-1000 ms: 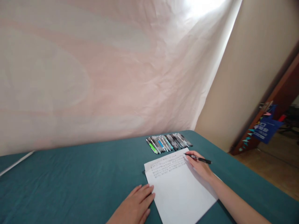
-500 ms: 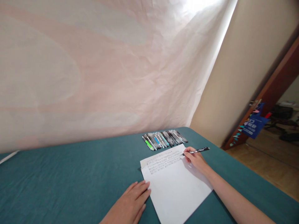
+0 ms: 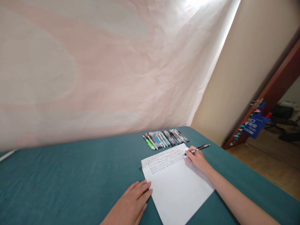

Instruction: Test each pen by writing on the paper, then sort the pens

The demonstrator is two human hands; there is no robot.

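My right hand (image 3: 196,158) grips a black pen (image 3: 200,147), its tip at the right end of the handwritten lines on a white sheet of paper (image 3: 178,190). Several rows of small dark writing cover the upper part of the sheet; the lower part is blank. A second paper edge shows at the sheet's upper left, so more than one sheet may lie there. My left hand (image 3: 134,198) lies flat, fingers stretched out, with the fingertips on the left edge of the paper.
Beyond the paper, a row of many pens (image 3: 165,138) lies side by side on the green tabletop (image 3: 70,181). A pale pinkish sheet (image 3: 105,68) hangs behind the table. To the right, a blue bag (image 3: 255,125) hangs by a brown door frame. A white stick-like thing (image 3: 8,155) lies far left.
The pen has tilted a little and its tip has shifted slightly to the right on the paper. My left hand stays in place; the view has moved slightly.
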